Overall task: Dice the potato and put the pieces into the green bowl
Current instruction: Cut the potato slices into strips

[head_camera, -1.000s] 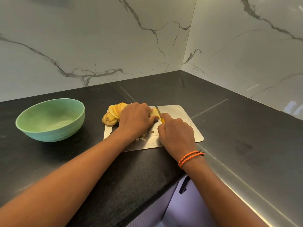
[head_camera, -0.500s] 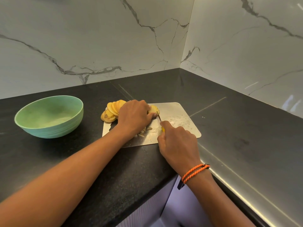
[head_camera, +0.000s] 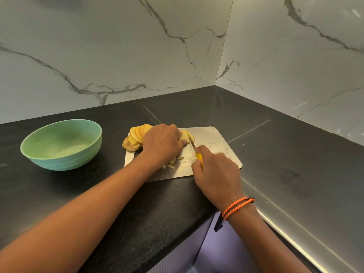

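Slices of potato [head_camera: 137,135] lie fanned on the cutting board [head_camera: 216,140], left hand [head_camera: 162,143] gripping the uncut end, right hand [head_camera: 216,170] holding the knife [head_camera: 194,149]; dicing remains, bowl [head_camera: 61,144] left of the board empty.

No readable text, labels, brands, numbers or signs anywhere in view.
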`<state>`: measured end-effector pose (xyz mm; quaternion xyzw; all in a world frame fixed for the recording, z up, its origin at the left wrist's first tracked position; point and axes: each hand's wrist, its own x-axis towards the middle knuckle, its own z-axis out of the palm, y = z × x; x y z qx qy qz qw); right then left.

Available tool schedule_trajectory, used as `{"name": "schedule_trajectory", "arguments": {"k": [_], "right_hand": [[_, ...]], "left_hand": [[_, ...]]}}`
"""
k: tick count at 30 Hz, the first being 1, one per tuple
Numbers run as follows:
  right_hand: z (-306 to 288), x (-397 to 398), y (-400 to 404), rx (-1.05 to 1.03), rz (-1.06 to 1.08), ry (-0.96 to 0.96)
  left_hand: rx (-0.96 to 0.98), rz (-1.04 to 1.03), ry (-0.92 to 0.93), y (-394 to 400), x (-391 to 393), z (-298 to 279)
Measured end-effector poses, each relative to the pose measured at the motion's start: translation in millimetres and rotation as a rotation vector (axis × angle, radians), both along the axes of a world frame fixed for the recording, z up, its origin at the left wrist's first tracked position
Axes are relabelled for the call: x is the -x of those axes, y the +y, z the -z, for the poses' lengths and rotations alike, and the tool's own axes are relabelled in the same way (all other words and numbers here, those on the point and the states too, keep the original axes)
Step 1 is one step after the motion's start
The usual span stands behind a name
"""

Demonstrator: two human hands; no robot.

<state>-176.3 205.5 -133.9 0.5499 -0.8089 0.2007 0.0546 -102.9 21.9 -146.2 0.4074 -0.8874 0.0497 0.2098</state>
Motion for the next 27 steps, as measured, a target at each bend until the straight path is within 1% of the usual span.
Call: {"name": "schedule_trajectory", "arguments": {"k": [4, 9, 16, 19, 22, 27], "right_hand": [[0, 2, -17, 0.019, 0.024, 0.025], [0, 9, -37, 0.102, 0.053, 0.021], [3, 9, -41, 0.077, 0.04, 0.068], [3, 9, -44, 0.049, 0.03, 0.079], [1, 12, -47, 0.025, 0.004, 0.032], [-2, 10, -42, 0.024, 0.009, -0.019]], "left_hand": [[0.007, -0.006, 0.007, 0, 0, 1], [-0.011, -0.017, 0.016, -3, 1, 1], [-0.02, -0.022, 0.027, -3, 1, 2], [-0.052, -0.025, 0.04, -1, 1, 0], [-0.098, -0.03, 0.071, -1, 0, -2], [-0.124, -0.033, 0.056, 3, 0, -7]]}}
